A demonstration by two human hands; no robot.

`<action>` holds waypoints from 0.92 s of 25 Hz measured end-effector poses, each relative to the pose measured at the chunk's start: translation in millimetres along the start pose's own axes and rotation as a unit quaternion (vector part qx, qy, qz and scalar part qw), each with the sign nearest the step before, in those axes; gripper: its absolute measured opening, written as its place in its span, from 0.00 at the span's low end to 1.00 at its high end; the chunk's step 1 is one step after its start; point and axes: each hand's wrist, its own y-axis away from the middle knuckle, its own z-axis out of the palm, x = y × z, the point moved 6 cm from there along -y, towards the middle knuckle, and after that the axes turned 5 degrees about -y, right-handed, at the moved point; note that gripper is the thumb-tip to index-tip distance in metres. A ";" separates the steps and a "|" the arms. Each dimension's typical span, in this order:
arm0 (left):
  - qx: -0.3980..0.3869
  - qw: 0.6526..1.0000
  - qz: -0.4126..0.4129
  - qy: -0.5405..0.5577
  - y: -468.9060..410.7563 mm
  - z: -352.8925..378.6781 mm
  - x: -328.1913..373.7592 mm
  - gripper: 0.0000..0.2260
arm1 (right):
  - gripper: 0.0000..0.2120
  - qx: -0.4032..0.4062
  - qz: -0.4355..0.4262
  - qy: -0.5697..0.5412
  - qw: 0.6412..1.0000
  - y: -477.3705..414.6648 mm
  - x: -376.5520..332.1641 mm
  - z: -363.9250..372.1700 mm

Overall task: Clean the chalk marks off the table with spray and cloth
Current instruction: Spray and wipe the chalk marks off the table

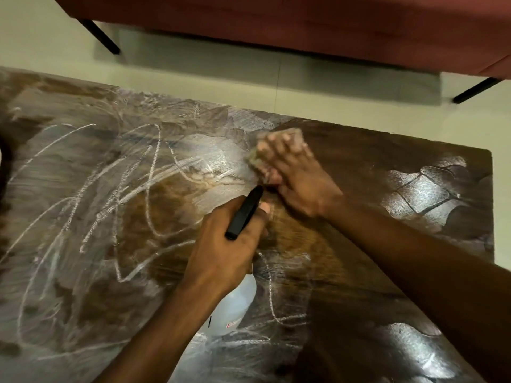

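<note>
Two-handed scrubbing of chalk marks [110, 189] on a tabletop [387, 161].
Gripping the spray bottle [244, 214] in the left hand [224, 244]; pressing the cloth [257, 158] flat near the far edge with the right hand [301, 186].

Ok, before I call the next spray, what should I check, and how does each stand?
1. Spray bottle gripped by left hand: ok.
2. Nozzle aimed at chalk marks: not ok, it points toward the cloth.
3. Cloth pressed under right hand: ok, though blurred.
4. Left half of the table clean: not ok, scribbles cover it.
5. Liquid left in the bottle: cannot tell.
</note>
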 end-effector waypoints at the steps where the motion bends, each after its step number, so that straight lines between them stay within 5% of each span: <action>1: 0.000 1.000 0.003 -0.007 -1.2 -2.1 0.3 0.18 | 0.33 -0.059 -0.116 0.036 0.991 5.8 -17.9 12.4; 3: -0.004 1.000 0.011 -0.008 -3.9 -6.0 0.3 0.18 | 0.34 -0.072 -0.186 0.080 0.977 12.9 -5.8 12.0; 6: -0.020 0.999 0.020 -0.024 1.2 -12.9 -4.1 0.23 | 0.37 0.088 0.070 -0.024 0.993 34.5 59.2 -12.9; 9: -0.055 0.996 0.030 -0.058 20.1 -12.1 -10.1 0.23 | 0.37 0.201 0.293 -0.096 0.930 75.2 69.4 -2.6; 11: -0.092 0.993 0.019 -0.074 35.4 -5.8 -17.7 0.22 | 0.35 0.163 0.214 -0.039 0.962 89.3 33.3 25.5; 13: -0.112 0.990 0.005 -0.091 48.9 -0.9 -28.4 0.20 | 0.33 0.039 -0.051 0.042 0.997 111.3 -13.6 61.0; 15: -0.123 0.987 -0.004 -0.107 60.6 1.1 -36.1 0.18 | 0.31 -0.047 -0.213 0.108 0.970 144.9 -18.1 72.6; 16: -0.130 0.985 -0.007 -0.110 66.5 2.9 -38.5 0.18 | 0.31 -0.048 -0.186 0.112 0.975 154.4 -4.3 68.5; 18: -0.140 0.984 -0.015 -0.109 76.4 6.1 -44.1 0.19 | 0.32 0.052 0.024 0.033 0.998 164.8 30.7 50.0; 21: -0.143 0.985 -0.021 -0.098 87.3 13.1 -51.4 0.19 | 0.35 0.230 0.342 -0.127 0.903 174.6 24.8 53.6; 23: -0.139 0.985 -0.010 -0.101 97.2 17.9 -52.6 0.20 | 0.35 0.234 0.322 -0.122 0.909 172.0 -22.2 74.9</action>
